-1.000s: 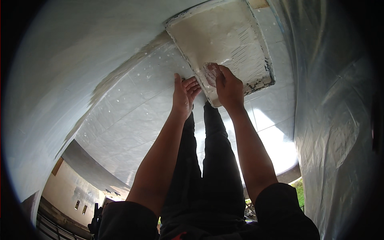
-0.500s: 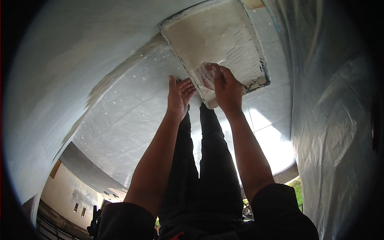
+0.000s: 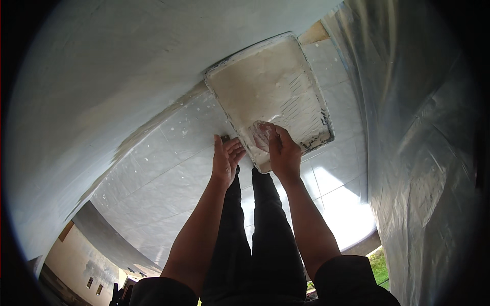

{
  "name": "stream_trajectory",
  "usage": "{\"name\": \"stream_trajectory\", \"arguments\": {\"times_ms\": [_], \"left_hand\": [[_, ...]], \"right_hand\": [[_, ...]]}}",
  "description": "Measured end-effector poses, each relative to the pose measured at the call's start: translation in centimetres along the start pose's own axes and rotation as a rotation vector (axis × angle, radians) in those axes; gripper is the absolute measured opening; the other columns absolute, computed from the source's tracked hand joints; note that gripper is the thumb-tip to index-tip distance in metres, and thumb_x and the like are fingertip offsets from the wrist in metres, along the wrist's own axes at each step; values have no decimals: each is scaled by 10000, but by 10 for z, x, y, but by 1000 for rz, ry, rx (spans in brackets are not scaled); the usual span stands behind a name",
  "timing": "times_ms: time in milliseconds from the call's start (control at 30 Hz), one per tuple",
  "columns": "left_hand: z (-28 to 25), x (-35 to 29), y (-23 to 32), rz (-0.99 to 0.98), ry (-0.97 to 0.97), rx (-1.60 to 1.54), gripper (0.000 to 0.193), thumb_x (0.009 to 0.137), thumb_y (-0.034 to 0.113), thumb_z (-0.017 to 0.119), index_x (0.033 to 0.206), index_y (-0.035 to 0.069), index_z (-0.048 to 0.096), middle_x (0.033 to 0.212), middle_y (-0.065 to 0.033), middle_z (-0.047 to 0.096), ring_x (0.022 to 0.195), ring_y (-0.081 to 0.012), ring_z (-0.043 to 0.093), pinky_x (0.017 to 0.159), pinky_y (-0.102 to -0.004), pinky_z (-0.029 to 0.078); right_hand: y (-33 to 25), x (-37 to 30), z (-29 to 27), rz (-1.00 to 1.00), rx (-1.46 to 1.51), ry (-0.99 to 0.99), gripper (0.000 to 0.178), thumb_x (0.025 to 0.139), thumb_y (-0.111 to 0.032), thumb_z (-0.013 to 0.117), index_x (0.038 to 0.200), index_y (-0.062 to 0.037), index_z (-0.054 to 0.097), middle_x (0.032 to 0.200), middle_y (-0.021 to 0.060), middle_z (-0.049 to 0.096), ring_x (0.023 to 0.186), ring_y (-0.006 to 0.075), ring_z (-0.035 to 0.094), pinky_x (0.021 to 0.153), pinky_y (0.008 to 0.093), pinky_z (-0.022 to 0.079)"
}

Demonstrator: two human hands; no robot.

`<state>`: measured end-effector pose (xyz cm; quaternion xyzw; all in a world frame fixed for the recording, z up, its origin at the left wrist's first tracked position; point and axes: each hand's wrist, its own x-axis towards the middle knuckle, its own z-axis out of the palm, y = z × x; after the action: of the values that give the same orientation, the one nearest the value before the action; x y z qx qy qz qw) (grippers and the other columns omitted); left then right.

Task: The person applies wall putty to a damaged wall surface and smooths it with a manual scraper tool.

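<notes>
A paint tray [image 3: 270, 66] with a pale paste or paint coating and a ribbed patch lies in front of me, its rim stained dark. My right hand [image 3: 287, 159] pinches a flat reddish scraper [image 3: 262, 136], smeared white, over the tray's near end. The scraper's lower edge is hard to make out against the coating. Beside the tray's left rim is my left hand [image 3: 226, 160], thumb raised and fingers spread, fingertips at or just under the rim. Whether they bear the tray cannot be told. A small dark piece [image 3: 225, 138] shows behind those fingers.
A pale wall [image 3: 127, 66] rises on the left, close to the tray's far corner. Clear plastic sheeting [image 3: 413, 168] hangs along the right. Paint spots dot the grey tiled floor [image 3: 148, 178]; bright light falls on it at right. My legs [image 3: 255, 245] are below.
The tray and both hands now appear lower in view, and more of the tray's far end and the wall shows. The right hand still holds the scraper over the tray.
</notes>
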<state>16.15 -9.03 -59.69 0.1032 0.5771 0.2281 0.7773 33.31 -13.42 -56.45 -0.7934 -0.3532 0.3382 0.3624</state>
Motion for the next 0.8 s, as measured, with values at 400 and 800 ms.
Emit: {"name": "stream_trajectory", "arguments": {"times_ms": [400,800], "left_hand": [[-2,0,-1,-1,2,4,1033,950,815,287,1371,-104,498,1302,-212,606,1235,-284,568,1119,-421,406],[-6,2,-7,9,18,-15,1016,966,796,276,1371,-107,508,1309,-208,610,1237,-289,571,1118,-421,409]], "right_hand": [[-6,-6,6,39,-106,-82,285,984,-166,588,1235,-48,653,993,236,713,934,415,698,810,479,559],[-11,0,13,22,-216,-82,298,985,-172,572,1247,-57,657,1038,224,717,969,402,692,852,490,551]]}}
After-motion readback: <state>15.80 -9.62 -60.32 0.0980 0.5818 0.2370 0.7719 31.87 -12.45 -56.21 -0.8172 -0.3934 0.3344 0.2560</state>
